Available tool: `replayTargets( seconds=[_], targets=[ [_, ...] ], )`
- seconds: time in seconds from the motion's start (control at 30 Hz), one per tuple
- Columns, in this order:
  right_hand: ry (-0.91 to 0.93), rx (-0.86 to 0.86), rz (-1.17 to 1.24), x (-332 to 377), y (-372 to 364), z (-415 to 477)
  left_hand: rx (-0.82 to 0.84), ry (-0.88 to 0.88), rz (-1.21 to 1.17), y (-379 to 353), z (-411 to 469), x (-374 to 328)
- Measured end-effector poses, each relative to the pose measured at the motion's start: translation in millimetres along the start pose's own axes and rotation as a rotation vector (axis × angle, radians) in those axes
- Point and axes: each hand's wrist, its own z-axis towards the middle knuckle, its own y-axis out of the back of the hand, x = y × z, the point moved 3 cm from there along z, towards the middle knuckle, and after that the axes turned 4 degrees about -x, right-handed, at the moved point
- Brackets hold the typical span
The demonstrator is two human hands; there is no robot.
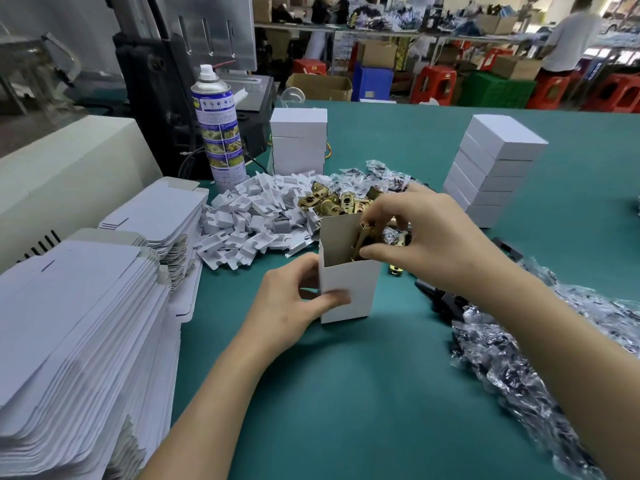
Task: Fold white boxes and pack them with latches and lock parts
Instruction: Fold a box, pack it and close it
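Green matting covers the desk (pixel 346 403) of a busy packing workshop. At its middle stands the white box (pixel 349 285), folded, upright, its top flaps open. The left hand (pixel 294 306) grips the box low on its left side, thumb across the front face and fingers curled behind, steadying it. The right hand (pixel 426 233) is at the box mouth, thumb and fingers pinched on a brass latch (pixel 363 237) that sits partly inside the opening.

Folding looks finished for this box, and the step in hand is loading the latch. Next, I judge, the latch must be let go so that it drops clear of the rim. Then the remaining parts go in and the flaps are tucked shut.

Just behind the box lies a heap of brass latches (pixel 332 202). A pile of white card inserts (pixel 249 216) spreads behind it and to the left. Far left of the box are stacks of flat box blanks (pixel 86 323). Clear bags of dark lock parts (pixel 519 358) lie to its right. Closed boxes (pixel 495 168) are stacked behind it to the right.
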Motion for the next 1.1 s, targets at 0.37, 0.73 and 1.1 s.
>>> replayTargets(
  seconds=[0.37, 0.73, 1.1],
  targets=[
    [-0.080, -0.215, 0.265, 6.0, 14.0, 25.1, 0.052, -0.002, -0.006, 0.7, -0.5, -0.4],
    [0.134, 0.725, -0.326, 70.4, -81.0, 122.4, 0.119, 0.039, 0.072, -1.4, -2.9, 0.7],
    [0.103, 0.657, -0.516, 87.3, -160.0, 119.6, 0.164, -0.032, 0.151, -5.0, -5.1, -9.1]
  ],
)
